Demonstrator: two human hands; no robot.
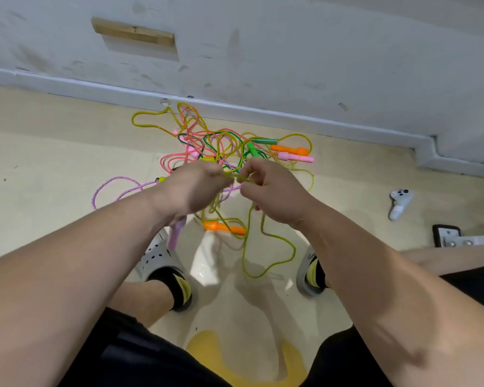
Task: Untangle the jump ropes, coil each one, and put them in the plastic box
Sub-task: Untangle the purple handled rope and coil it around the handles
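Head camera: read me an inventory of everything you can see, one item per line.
jump ropes: several, yellow, pink, green and purple, tangled on the floor by the wall
yellow-green rope: one, stretched between both hands
orange handle: one, floor between the feet
pink handle: one, below the left wrist
controller: one, white, floor at right
wood patch: one, tan, on the wall
clogs: two, white, on the feet
left hand: pinching the yellow-green rope
right hand: pinching the same rope
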